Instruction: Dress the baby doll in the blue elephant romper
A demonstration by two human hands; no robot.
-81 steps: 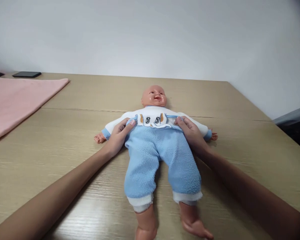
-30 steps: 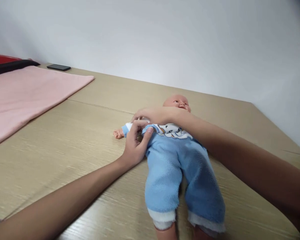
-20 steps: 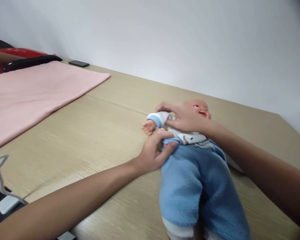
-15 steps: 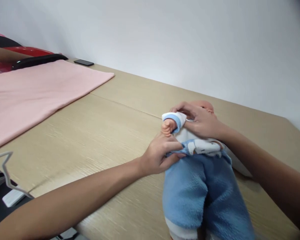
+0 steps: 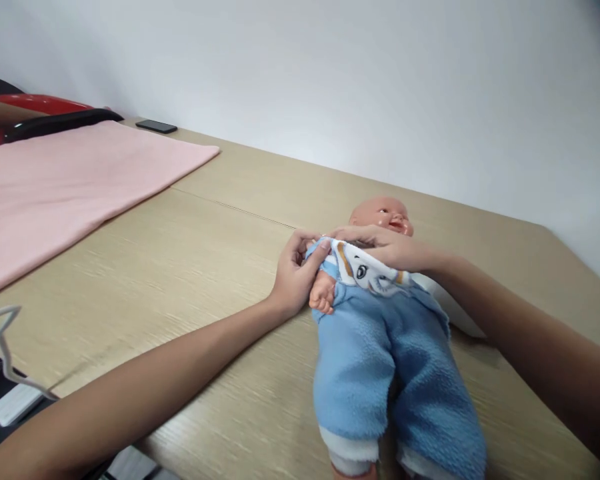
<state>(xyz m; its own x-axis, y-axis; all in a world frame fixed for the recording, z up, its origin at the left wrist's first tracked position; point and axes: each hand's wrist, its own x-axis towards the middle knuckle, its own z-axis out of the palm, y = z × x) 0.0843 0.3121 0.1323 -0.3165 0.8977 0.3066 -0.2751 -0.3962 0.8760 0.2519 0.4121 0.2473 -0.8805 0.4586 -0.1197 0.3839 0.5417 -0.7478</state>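
A baby doll [image 5: 380,213] lies on its back on the wooden table [image 5: 180,267], dressed in fluffy light-blue trousers [image 5: 375,360] and a white top [image 5: 367,270] with an elephant picture. My left hand [image 5: 295,277] is closed on the top's edge at the doll's near shoulder, beside the doll's small bare hand [image 5: 324,297], which pokes out below the cloth. My right hand [image 5: 380,243] reaches across the doll's chest and pinches the same edge of the white top, bunching it up.
A pink cloth [image 5: 65,187] is spread over the table's left part. A dark phone [image 5: 155,126] lies at the far edge by the wall. A red and black object [image 5: 45,113] sits behind the cloth. A white wire hanger [image 5: 3,347] shows at the lower left.
The doll's near arm, raised in its sleeve half a second ago, now has its bare hand out below the bunched white top. Both my hands have shifted onto the top's edge at the shoulder.
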